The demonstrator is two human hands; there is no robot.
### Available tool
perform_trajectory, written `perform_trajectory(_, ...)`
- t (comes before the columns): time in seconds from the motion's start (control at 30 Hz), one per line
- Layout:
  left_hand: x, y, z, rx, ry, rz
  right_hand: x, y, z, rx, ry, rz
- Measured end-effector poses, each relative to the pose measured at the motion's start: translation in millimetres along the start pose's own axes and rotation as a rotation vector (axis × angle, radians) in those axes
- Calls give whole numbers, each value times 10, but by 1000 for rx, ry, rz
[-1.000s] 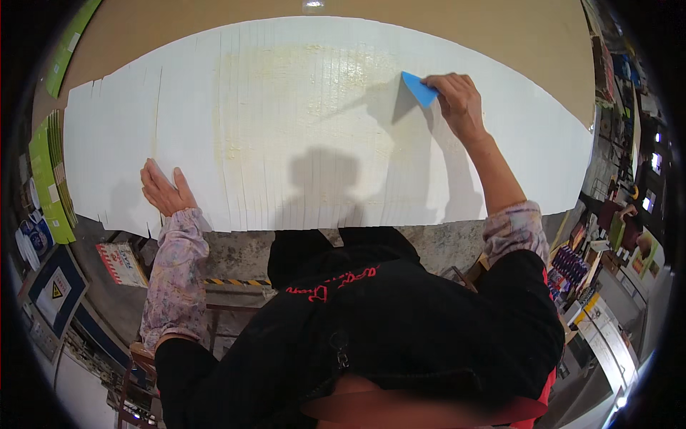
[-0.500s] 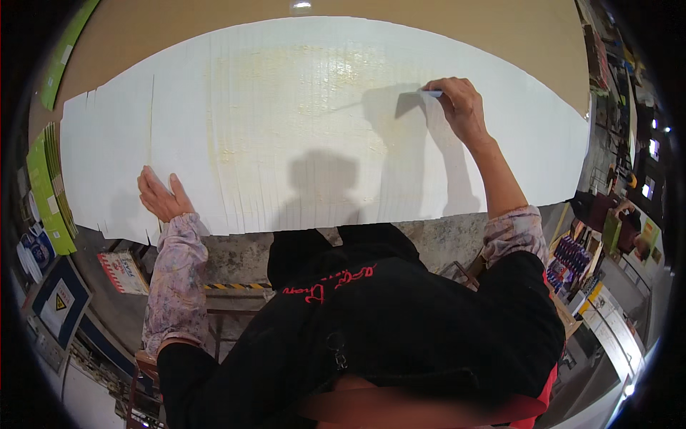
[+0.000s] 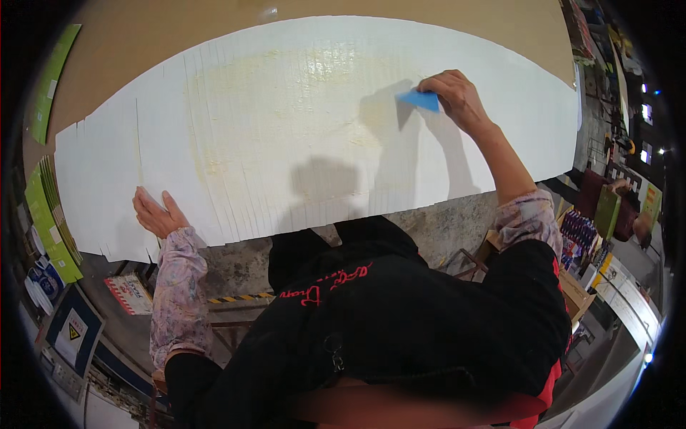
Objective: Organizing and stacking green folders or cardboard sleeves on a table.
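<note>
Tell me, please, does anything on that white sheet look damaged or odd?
Yes: a yellowish, glossy wet patch covers the upper middle of the white sheet, while its edges stay plain white. The near edge is cut into many narrow strips, ragged at the left. The right hand presses a blue scraper beside the patch.

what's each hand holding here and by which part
The right hand holds a blue scraper by its right edge, the blade on the white sheet. The left hand holds nothing; it lies flat on the sheet.
</note>
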State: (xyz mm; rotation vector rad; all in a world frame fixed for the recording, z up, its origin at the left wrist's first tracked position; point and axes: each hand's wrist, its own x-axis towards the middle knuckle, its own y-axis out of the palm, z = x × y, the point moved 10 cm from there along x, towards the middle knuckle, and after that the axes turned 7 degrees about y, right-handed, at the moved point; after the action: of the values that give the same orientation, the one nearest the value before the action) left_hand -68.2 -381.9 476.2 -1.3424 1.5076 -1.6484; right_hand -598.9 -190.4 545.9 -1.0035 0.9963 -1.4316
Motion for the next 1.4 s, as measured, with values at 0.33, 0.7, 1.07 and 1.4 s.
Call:
perform_trajectory(0.33, -12, 22, 29, -8, 8, 2, -8, -223, -158, -65, 67, -103)
perform_trajectory(0.7, -22, -13, 42, 9, -9, -17, -1487, -805, -471, 199, 766, -536)
perform_trajectory(1.07, -49, 125, 212, -41, -46, -130, -3481, 599, 781, 604, 1110, -509)
perform_trajectory(1.4, 114, 276, 668, -728, -274, -72, -5234, 1289, 1474, 545, 1308, -470)
